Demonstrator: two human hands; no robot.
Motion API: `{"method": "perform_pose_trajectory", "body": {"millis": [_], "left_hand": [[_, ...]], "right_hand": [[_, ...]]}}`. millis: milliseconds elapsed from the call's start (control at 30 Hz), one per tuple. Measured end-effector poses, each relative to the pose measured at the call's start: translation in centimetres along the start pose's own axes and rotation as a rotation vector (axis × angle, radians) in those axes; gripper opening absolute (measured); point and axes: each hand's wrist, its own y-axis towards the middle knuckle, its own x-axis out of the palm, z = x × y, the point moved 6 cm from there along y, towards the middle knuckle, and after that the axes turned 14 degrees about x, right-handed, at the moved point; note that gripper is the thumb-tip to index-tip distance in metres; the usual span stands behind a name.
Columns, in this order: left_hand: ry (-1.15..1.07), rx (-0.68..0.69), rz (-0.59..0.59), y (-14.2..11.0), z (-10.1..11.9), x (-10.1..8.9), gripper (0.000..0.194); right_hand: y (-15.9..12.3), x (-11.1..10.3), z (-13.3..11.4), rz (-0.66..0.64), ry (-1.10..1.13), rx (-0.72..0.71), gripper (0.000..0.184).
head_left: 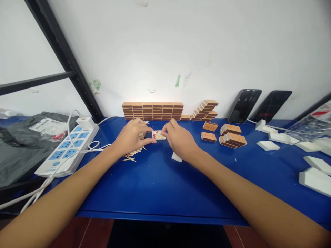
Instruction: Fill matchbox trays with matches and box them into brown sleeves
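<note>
Between my two hands is a small white matchbox tray (158, 136) with red-tipped matches in it. My left hand (133, 136) grips its left end, thumb and forefinger on either side. At the right end, the bent fingers of my right hand (179, 137) pinch the tray or the matches at its edge; the exact contact is hidden. A pile of loose matches (137, 151) lies under and beside my left hand, partly covered by it. Below my right wrist, another white tray (177, 157) is partly hidden.
Stacked matchboxes (152, 111) line the wall, with a stepped stack (205, 110) and several loose matchboxes (232, 135) to the right. A power strip (69, 144) with cables lies left. White trays (315, 179) are scattered right; two phones (244, 105) lean on the wall.
</note>
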Motion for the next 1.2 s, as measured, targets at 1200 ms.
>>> {"method": "perform_pose_trajectory", "body": {"millis": [1200], "left_hand": [[0.035, 0.046, 0.019, -0.02, 0.1, -0.16, 0.041]], "right_hand": [[0.17, -0.38, 0.07, 0.019, -0.017, 0.022, 0.018]]}}
